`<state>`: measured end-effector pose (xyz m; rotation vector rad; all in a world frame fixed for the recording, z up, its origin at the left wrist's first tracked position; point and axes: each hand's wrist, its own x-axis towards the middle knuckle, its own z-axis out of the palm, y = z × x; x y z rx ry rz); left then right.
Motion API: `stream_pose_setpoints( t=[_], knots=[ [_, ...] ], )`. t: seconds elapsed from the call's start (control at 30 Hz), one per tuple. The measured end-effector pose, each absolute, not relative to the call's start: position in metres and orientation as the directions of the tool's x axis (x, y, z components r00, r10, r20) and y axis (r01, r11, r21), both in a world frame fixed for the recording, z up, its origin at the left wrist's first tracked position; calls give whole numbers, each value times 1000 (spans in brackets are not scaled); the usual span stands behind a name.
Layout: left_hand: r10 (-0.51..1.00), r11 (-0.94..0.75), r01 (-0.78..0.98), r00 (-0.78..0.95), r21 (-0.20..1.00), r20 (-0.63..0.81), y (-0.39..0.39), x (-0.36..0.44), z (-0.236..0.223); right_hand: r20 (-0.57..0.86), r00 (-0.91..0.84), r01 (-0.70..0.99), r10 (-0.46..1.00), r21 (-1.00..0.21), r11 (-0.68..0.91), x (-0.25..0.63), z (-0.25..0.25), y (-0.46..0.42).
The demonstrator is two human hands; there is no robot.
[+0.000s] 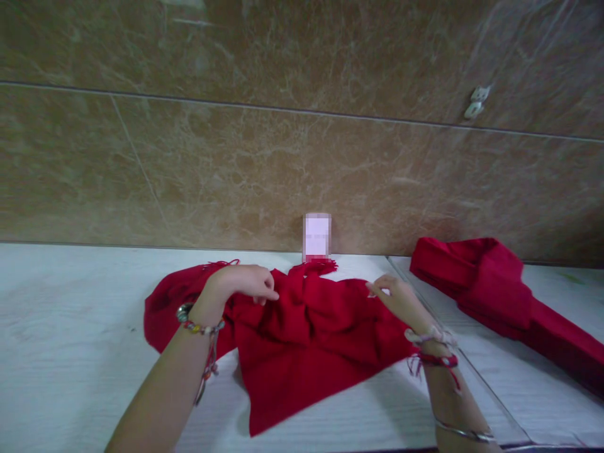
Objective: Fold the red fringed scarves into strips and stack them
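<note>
A red fringed scarf (292, 371) lies rumpled on the white table, one corner pointing towards me. My left hand (250, 283) is over its left half, fingers curled and pinched against the fabric. At the scarf's upper right edge, my right hand (391, 296) pinches the cloth between thumb and forefinger. Folds run between the two hands, and some fringe shows at the back. A pale, pixelated card or tag (318, 236) stands up behind the scarf, by the wall. Bracelets circle both wrists.
Another red cloth (500, 283), folded into a long bundle, lies to the right across the table (70, 340). A seam runs through the tabletop beside my right arm. Behind stands a brown marbled tile wall (236, 163) with a small white fitting (477, 102).
</note>
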<state>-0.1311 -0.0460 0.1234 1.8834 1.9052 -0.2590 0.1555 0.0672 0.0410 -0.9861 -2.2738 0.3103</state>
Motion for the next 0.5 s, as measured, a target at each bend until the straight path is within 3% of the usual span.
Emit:
stream_pose_setpoints(
  t=[0.07, 0.13, 0.3, 0.4, 0.5],
  knots=[
    [962, 166, 983, -145, 72, -233, -34, -133, 111, 593, -363, 593, 718, -447, 669, 146, 37, 68],
    [974, 202, 977, -195, 62, -114, -23, -133, 98, 672, -315, 559, 670, -439, 703, 134, 33, 64],
    [970, -20, 966, 82, 259, -231, -9, -130, 78, 598, -515, 523, 615, -349, 778, 107, 21, 46],
    [977, -19, 960, 77, 278, -198, -9, -130, 79, 481, -613, 529, 627, -339, 778, 101, 18, 41],
    [990, 84, 971, -57, 222, -126, -11, -132, 87, 485, -596, 518, 640, -377, 768, 102, 19, 44]
  ],
)
